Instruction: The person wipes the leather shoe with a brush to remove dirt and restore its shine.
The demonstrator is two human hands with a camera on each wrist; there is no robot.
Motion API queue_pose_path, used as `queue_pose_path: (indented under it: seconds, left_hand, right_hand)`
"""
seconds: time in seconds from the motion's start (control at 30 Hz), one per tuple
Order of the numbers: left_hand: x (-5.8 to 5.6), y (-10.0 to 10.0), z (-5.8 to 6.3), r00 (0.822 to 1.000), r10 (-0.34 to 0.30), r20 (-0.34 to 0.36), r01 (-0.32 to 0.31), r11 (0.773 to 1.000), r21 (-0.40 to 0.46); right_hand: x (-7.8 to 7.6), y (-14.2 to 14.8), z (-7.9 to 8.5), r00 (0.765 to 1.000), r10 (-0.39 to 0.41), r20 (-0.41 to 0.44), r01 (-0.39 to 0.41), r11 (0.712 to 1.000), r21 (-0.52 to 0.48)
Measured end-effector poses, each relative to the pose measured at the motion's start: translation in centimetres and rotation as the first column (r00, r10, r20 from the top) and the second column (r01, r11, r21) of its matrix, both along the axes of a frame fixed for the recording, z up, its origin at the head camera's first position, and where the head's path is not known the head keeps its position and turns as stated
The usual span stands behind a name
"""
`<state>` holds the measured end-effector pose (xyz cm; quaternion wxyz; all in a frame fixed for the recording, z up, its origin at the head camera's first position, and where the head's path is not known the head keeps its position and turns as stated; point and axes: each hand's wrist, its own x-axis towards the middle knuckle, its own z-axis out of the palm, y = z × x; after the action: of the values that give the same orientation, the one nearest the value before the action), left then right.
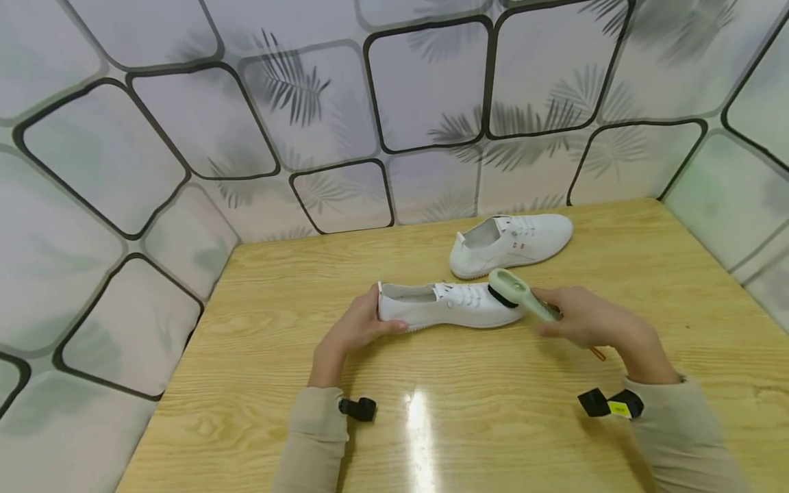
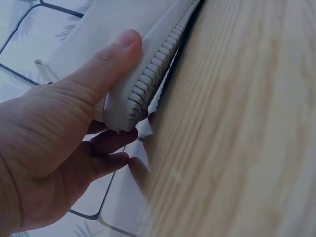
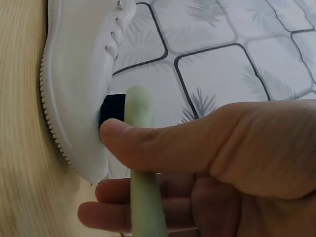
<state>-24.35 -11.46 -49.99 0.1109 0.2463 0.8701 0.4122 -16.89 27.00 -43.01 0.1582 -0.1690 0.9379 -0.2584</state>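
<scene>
A white lace-up shoe (image 1: 425, 313) lies on the table, its toe pointing right. My left hand (image 1: 360, 322) grips its heel, with the thumb (image 2: 111, 61) along the near side and the other fingers behind the heel. In my right hand (image 1: 582, 316) is a pale green brush (image 1: 514, 287), held by its handle. Its dark bristles (image 3: 112, 106) touch the top of the shoe's toe in the right wrist view. Behind this shoe stands a second white shoe (image 1: 514, 243), with small red marks on its side and apart from both hands.
The wooden table (image 1: 277, 294) meets a patterned wall covering (image 1: 431, 89) at the back and sides. An orange cord loop (image 1: 597, 353) hangs below my right hand. Small black devices (image 1: 359, 409) are strapped to both wrists.
</scene>
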Motion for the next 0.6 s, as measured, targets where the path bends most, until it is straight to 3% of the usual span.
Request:
queue_pose_path:
  seconds: [0.33,0.5,0.6]
  left_hand:
    - [0.0,-0.2,0.1,0.999,-0.012,-0.036,0.011,1.000,-0.028]
    - [0.2,-0.2,0.2,1.000,0.014,-0.022,-0.015,0.999,-0.037]
    - [0.2,-0.1,0.2,1.000,0.015,-0.020,-0.015,0.999,-0.034]
  right_hand:
    - [-0.4,0.1,-0.2,0.997,-0.039,-0.060,0.043,0.996,0.076]
    - [-0.3,-1.0,0.2,1.000,-0.010,-0.018,0.011,0.999,0.032]
    - [0.2,-0.2,0.3,1.000,0.018,0.006,-0.018,0.999,0.038]
